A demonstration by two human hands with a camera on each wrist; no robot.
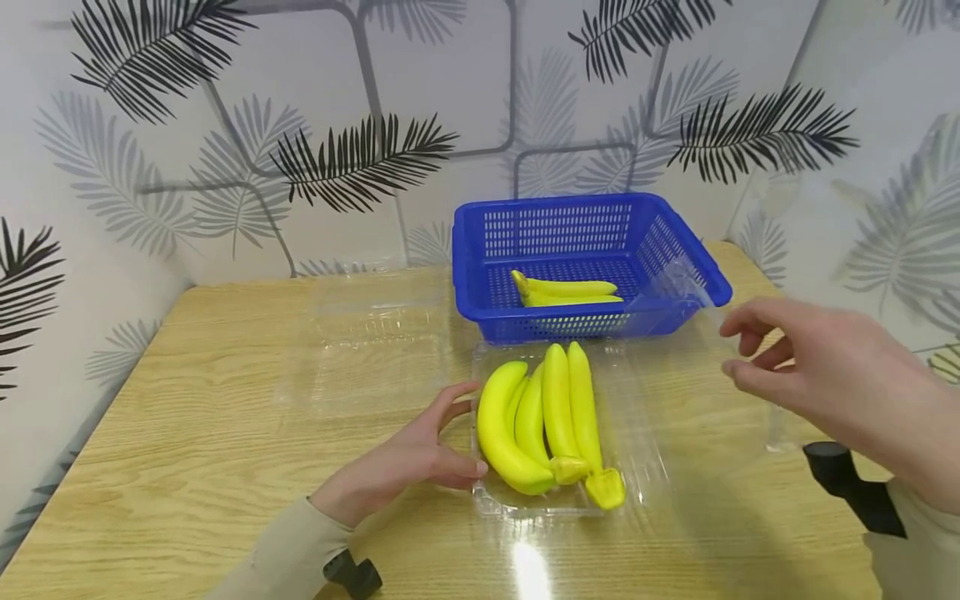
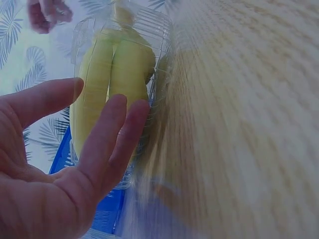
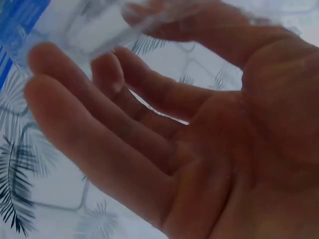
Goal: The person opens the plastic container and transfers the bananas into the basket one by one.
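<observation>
Nearest us, two light sleeves reach in from the lower edge, the left sleeve [image 1: 277, 554] and the right sleeve [image 1: 911, 550], each with a black wrist mount. Our left hand [image 1: 412, 458] is spread, thumb and fingers set apart along the left side of a clear plastic container [image 1: 495, 505] on the wooden desk [image 1: 187, 400]. Our right hand [image 1: 817, 358] hangs off to the right, its fingers curved and parted from the thumb; the right wrist view shows clear plastic crossing by the thumb, but we cannot tell whether they touch. In the container lie several yellow bananas [image 1: 498, 425] side by side, stem ends toward us. What looks like its clear lid [image 1: 681, 283] tilts up at the right. We judge the step in hand to be closing the filled container: the next move calls for steadying its left side while the right hand brings the lid across. Farther left sits a second clear container [image 1: 375, 375]. Beyond, a blue basket [image 1: 468, 250] holds more bananas [image 1: 573, 288], before a leaf-patterned wall [image 1: 412, 83].
</observation>
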